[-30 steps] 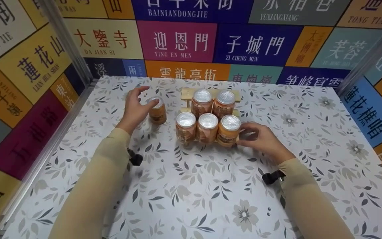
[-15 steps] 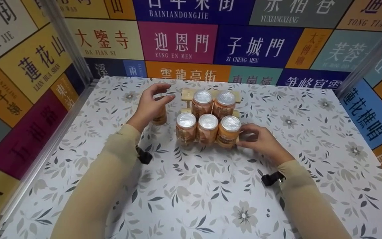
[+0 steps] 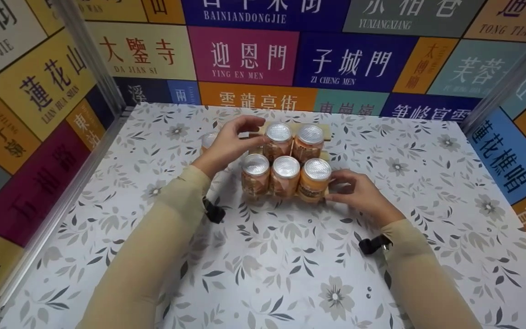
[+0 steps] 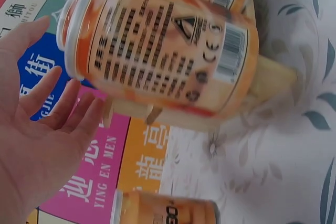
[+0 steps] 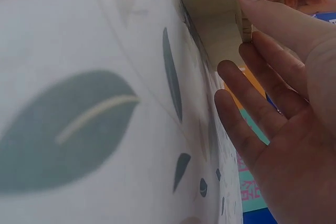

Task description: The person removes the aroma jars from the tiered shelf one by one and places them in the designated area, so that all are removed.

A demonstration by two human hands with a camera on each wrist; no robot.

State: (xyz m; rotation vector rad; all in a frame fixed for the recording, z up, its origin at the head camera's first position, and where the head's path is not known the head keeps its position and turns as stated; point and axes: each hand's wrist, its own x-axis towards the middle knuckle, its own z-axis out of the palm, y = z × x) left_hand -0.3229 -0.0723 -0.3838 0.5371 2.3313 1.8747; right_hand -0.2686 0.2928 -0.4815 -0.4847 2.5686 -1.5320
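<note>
Orange-labelled cans with silver tops stand on a stepped wooden rack (image 3: 327,132). Three are in front, among them the right-hand can (image 3: 314,185); behind them are the back left can (image 3: 278,147) and the back right can (image 3: 307,148). My left hand (image 3: 230,142) reaches beside the back left can, fingers spread and holding nothing. In the left wrist view, the fingers are near the rim of a can (image 4: 168,51). My right hand (image 3: 361,194) pinches the rack's right end between thumb and index finger; its other fingers extend loosely.
A separate can (image 3: 207,140) stands on the table left of the rack, mostly hidden behind my left hand. The table has a leaf-patterned white cloth (image 3: 263,278). Colourful panels with lettering (image 3: 244,57) wall in the back and sides.
My left hand has moved right, from beside the separate can to the back left can on the rack. The separate can stayed behind. My right hand has kept its place.
</note>
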